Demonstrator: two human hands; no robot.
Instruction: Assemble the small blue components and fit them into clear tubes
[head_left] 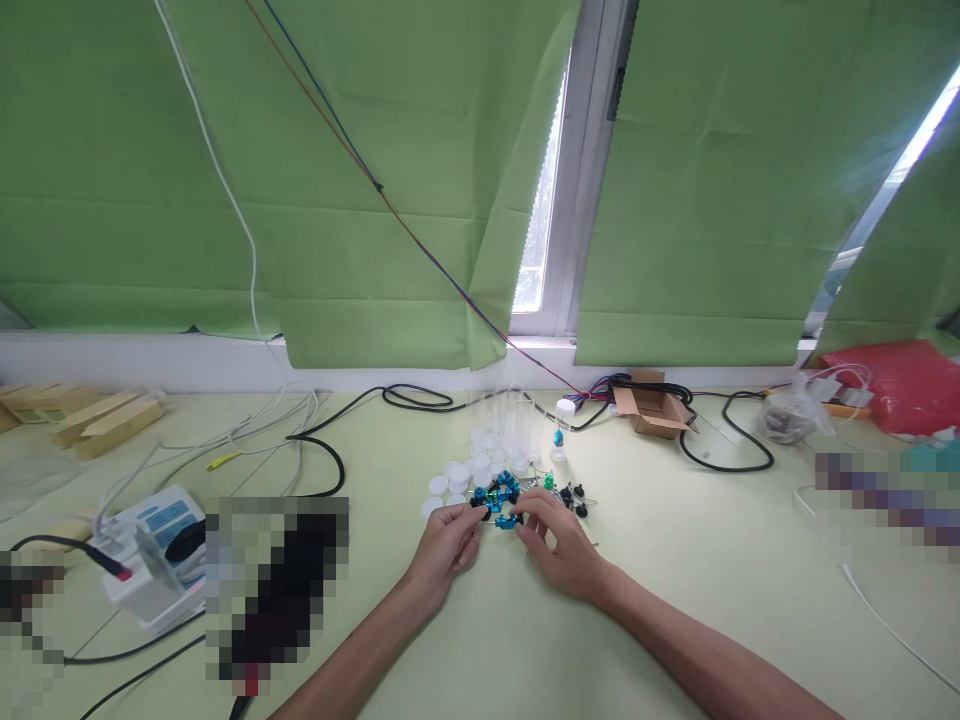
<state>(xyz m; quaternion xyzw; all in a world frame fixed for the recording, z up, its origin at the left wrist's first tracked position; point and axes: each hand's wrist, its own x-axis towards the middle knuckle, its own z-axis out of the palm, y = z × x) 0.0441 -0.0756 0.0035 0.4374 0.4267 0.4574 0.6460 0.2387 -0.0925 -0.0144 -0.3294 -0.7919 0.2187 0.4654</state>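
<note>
My left hand (448, 538) is closed in a pinch, with a small dark piece at its fingertips that is too small to name. My right hand (561, 540) has its fingers curled and its fingertips on a small blue metallic part (505, 522), just right of the left fingertips. Behind both hands lies a pile of blue metallic parts (495, 494). Beside the pile are a small green part (549, 482) and several black parts (577, 497). White round caps (456, 474) lie to the left. Clear tubes (510, 420) stand behind.
A capped clear tube (559, 430) with a blue part inside stands upright behind my right hand. An open cardboard box (652, 408) and black cables (739, 465) lie at the back right. At left are a white power strip (154, 560) and yellowish boxes (112, 420).
</note>
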